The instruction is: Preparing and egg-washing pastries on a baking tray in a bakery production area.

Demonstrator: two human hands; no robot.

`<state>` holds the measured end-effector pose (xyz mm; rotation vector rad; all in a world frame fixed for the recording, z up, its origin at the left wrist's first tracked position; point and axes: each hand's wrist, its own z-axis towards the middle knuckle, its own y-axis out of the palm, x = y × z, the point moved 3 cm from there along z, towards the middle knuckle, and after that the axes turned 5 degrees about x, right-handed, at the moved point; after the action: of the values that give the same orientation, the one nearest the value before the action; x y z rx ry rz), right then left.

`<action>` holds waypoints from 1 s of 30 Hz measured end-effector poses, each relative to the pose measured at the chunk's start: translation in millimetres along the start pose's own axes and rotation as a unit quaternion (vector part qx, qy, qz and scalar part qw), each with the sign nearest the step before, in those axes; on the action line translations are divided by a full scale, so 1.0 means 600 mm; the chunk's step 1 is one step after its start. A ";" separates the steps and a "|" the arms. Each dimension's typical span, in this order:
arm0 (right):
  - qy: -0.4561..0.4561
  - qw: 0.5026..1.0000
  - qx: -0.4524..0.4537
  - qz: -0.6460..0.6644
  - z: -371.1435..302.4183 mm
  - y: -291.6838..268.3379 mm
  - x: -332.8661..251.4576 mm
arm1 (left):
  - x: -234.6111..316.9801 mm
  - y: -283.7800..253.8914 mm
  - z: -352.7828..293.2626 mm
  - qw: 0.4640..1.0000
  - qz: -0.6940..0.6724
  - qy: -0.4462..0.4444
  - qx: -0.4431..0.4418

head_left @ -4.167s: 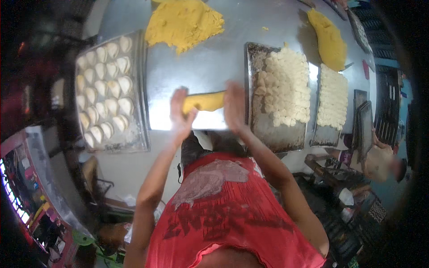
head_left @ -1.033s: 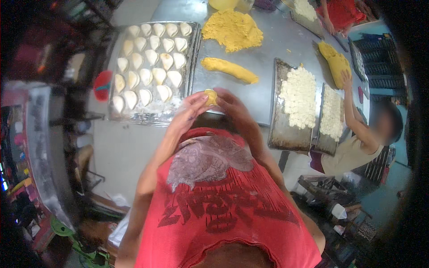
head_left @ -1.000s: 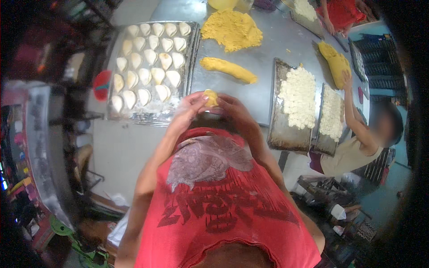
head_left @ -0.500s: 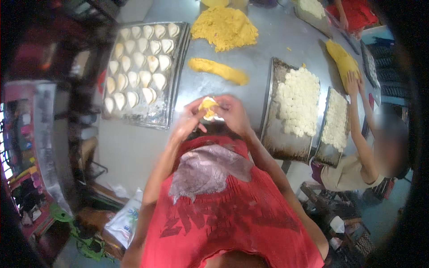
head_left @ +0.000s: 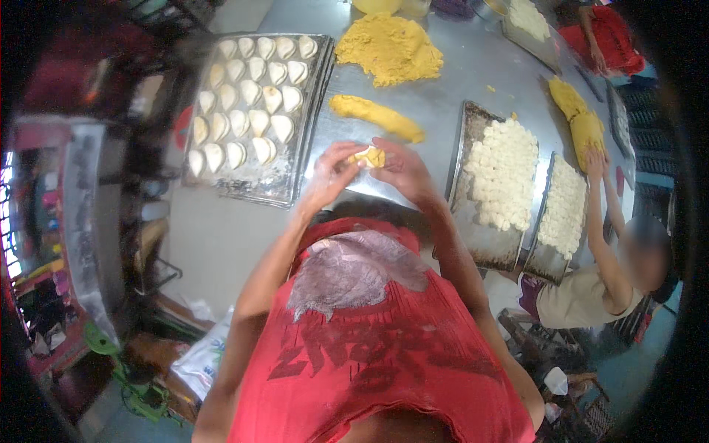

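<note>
Compared to about four seconds back, when both palms were flat on the counter rolling a yellow log, the hands have come up off the steel and closed in on one small yellow dough piece [head_left: 368,156], just above the middle of the frame. The left hand [head_left: 334,171] has its fingers curled and pinched on the piece's left edge; the right hand [head_left: 399,168] cups it from the right, fingers bent round it, so both are grasping it, only a narrow gap left where the dough shows. The piece is too small and too covered to tell which way its long axis runs. Right behind it, higher in the frame, the dough log [head_left: 375,117] lies on the counter [head_left: 458,81], its length running from upper left down to lower right. Further up sits a loose yellow dough heap [head_left: 389,48]. Upper left is a tray of folded pastries [head_left: 249,103], rows of pale half-moons. Right of centre are two trays of white pieces [head_left: 502,170]. At the far right another person's hands [head_left: 593,159] press on a second yellow mass.
</note>
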<state>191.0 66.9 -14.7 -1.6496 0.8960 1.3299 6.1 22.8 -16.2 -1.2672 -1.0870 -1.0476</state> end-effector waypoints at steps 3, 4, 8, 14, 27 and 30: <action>-0.006 0.986 0.082 -0.144 -0.004 0.008 -0.014 | -0.043 0.011 0.027 0.996 0.062 0.059 0.015; -0.014 0.971 0.058 -0.231 0.006 0.015 0.046 | -0.051 0.021 0.032 0.988 0.138 0.074 0.011; -0.039 0.953 0.116 -0.276 -0.022 0.044 0.118 | -0.118 0.040 0.013 0.943 0.260 0.205 0.023; 0.078 0.978 0.086 -0.172 0.003 0.026 0.114 | -0.154 0.037 0.014 0.971 -0.118 -0.199 -0.054; -0.258 0.821 0.121 -0.494 0.137 0.136 0.072 | -0.118 -0.014 -0.024 0.955 0.270 -0.104 -0.065; 0.015 0.980 -0.001 -0.197 0.146 0.104 0.109 | -0.093 0.004 -0.002 0.952 0.307 0.001 -0.021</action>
<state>112.2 118.6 -98.5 -1.7431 0.5439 1.0341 -1.5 21.7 -71.6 -1.5044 -0.5982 -0.5957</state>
